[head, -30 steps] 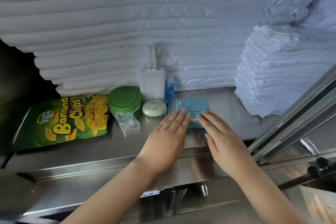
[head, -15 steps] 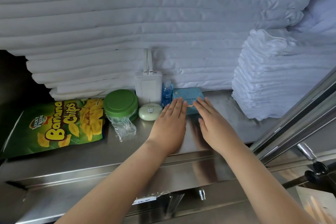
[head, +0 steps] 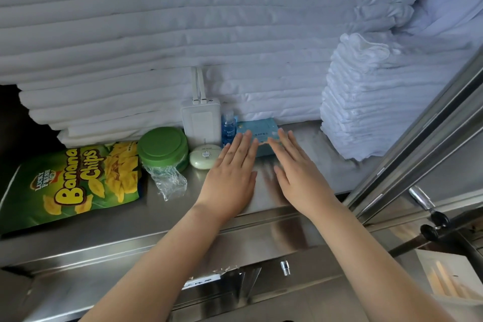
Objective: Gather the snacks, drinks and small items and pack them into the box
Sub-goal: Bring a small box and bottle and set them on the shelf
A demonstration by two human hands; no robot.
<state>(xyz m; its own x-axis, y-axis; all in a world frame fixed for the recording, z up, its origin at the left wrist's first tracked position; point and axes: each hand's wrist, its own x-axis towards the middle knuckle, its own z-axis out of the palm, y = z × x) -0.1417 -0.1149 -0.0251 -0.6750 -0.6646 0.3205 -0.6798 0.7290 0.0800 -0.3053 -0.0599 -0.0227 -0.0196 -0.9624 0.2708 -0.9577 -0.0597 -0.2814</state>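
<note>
At the back of the steel shelf, a flat blue pack lies against the foot of the stacked white linen. The left hand and right hand are both spread flat, palms down, fingers straight and gripping nothing. The fingertips of each reach the pack's near edge, but whether they press on it or hover just above cannot be told.

Just left of the pack stands a small blue bottle. Next to that, a white power bank stands upright against the linen, with two white cables rising from its top. A pale green oval case sits in front of it, beside the left hand.

Further left are a green lidded tub, crumpled clear plastic and a banana chips bag lying flat. Folded white towels are stacked to the right, apart from the pack.
</note>
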